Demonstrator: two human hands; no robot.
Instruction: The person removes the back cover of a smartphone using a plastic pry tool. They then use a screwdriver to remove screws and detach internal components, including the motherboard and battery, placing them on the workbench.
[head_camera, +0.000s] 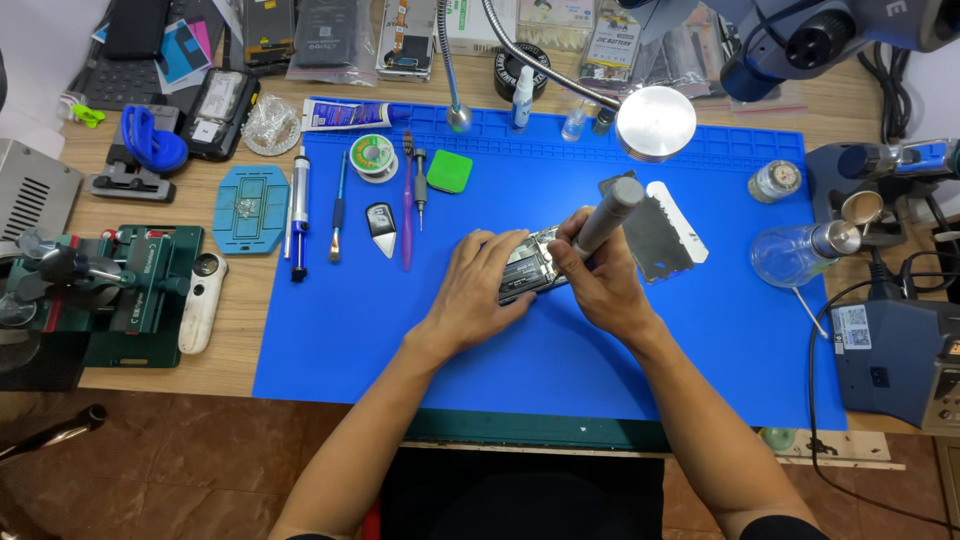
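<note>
Head view of a repair bench. The left hand (480, 285) is reaching in from the lower centre, forearm angled up and to the right, and its fingers are curling over the left end of an opened phone (530, 265), pinning it flat against the blue work mat (400, 340). The right hand (597, 280) is coming in from the lower right, wrist bent inward, and its fingers are wrapping closed around a grey cylindrical tool (607, 215). The tool is tilting up and to the right, its lower end meeting the phone between the two hands; the exact contact point is hidden by the fingers. The phone is lying near the middle of the mat, just left of a detached metal plate (655, 238) with a white strip (680, 220) beside it.

Containers: a clear glass bottle (795, 253) is lying on its side at the mat's right edge, its contents not discernible; a small round jar (774, 181) is standing above it on the wooden tabletop (240, 320). A white tube (345, 114) is resting along the mat's upper left edge, next to a spool of solder wire (374, 155). A light-blue tray (250, 208) is sitting left of the mat, holding small pale parts too small to identify.
</note>
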